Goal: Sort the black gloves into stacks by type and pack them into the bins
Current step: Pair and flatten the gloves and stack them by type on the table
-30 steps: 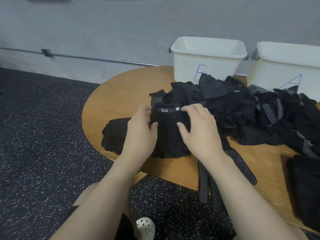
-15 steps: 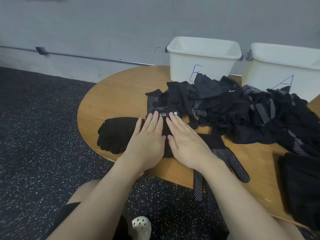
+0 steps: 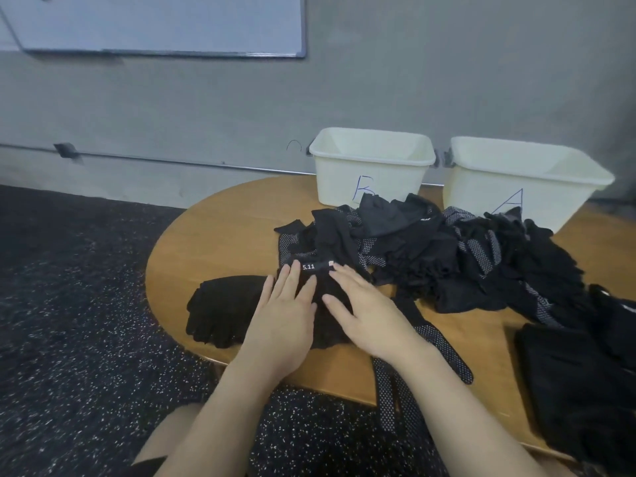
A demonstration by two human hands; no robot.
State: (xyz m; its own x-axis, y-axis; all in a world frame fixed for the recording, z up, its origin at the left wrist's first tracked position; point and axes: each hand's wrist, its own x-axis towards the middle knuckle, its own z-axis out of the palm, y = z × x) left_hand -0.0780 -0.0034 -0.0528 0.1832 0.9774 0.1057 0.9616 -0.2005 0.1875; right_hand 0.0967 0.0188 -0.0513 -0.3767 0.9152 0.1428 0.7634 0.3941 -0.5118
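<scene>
left hand: flat, fingers straight, pressing down on the 5.11 glove stack; grips nothing
right hand: flat too, fingers spread, pressing the same stack from its right side; nothing pinched
5.11 glove stack: under both hands, near desk front edge; white "5.11" tag just past the fingertips; number of gloves in it hard to tell, all black on black
plain glove stack: just left of the 5.11 glove stack, touching it, at the desk rim
dotted glove: right of the 5.11 glove stack, partly under the right wrist, fingers hanging over the desk edge
unsorted pile: behind and right of the 5.11 glove stack, mixed dotted and plain
bin B: behind the pile, looks unfilled
bin A: right of bin B, also looks unfilled
dark stack: far right of the 5.11 glove stack
step: probably flattening the stack; packing not begun
risk: stack sits close to the front edge, a sideways push could slide gloves off; dangling dotted glove could drop to the floor if the wrist drags it; stacks touching may get mixed types
</scene>
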